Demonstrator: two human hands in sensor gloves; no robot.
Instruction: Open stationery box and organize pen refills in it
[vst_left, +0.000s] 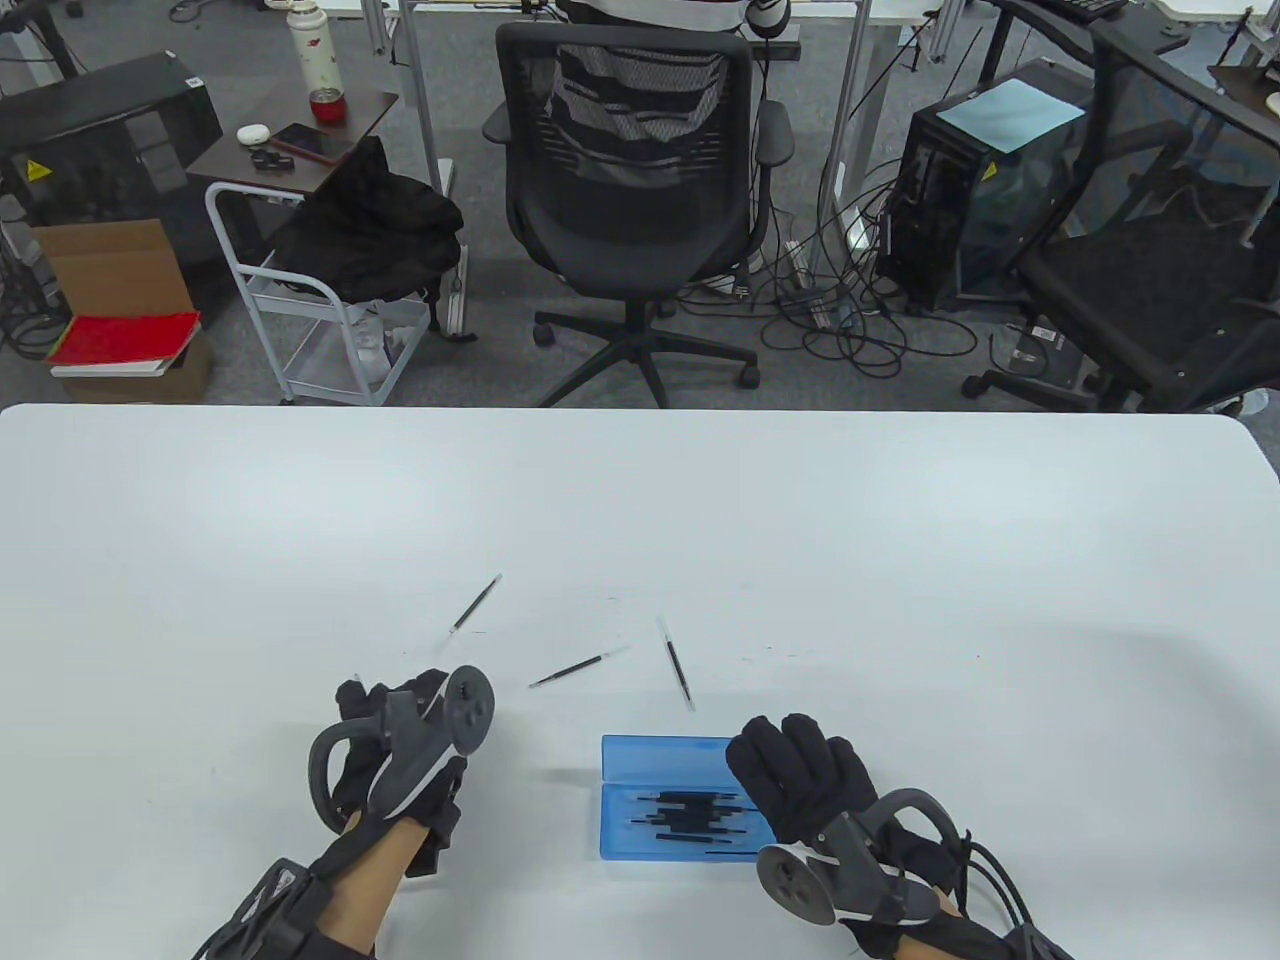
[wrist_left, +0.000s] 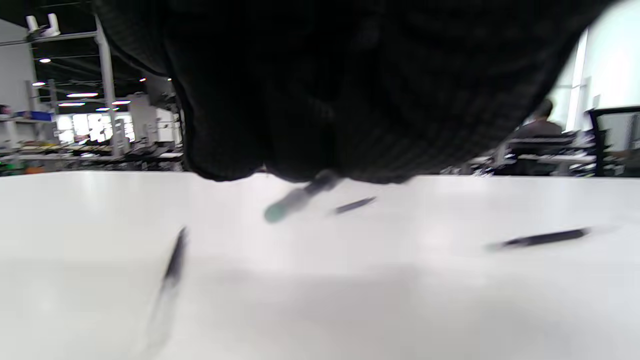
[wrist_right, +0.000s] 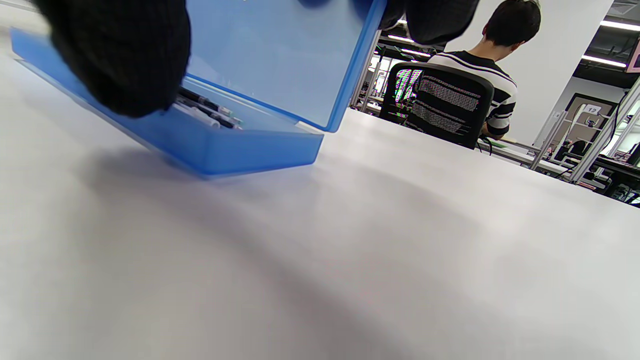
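Table view first. Stationery box (vst_left: 672, 810) sits low centre of the frame, lid up, a cluster of dark refills already lying inside with their long axes running left to right. My right hand (vst_left: 800, 780) is at the box's right edge; its fingers (vst_left: 765, 755) curl over the raised lid. Three loose refills remain on the white table (vst_left: 640, 520), above and left of the box: far one (vst_left: 476, 604) upper left, middle one (vst_left: 578, 668) nearly level, and one (vst_left: 678, 672) steep, just above the box's top edge. My left hand (vst_left: 400, 740) is left of the box, fingers curled under the tracker.

Left wrist view: blurred. A refill (wrist_left: 300, 196) with a greenish tip sticks out from under the gloved fingers (wrist_left: 225, 150), so I judge that hand pinches it. Three others lie on the table beyond.

Right wrist view: thumb (wrist_right: 125, 60) in front, other fingers behind the blue lid, holding it tilted open; refills visible in the tray.

Judgement: the box lies to the right of the left hand, so the held refill must travel right and turn parallel to those already in.
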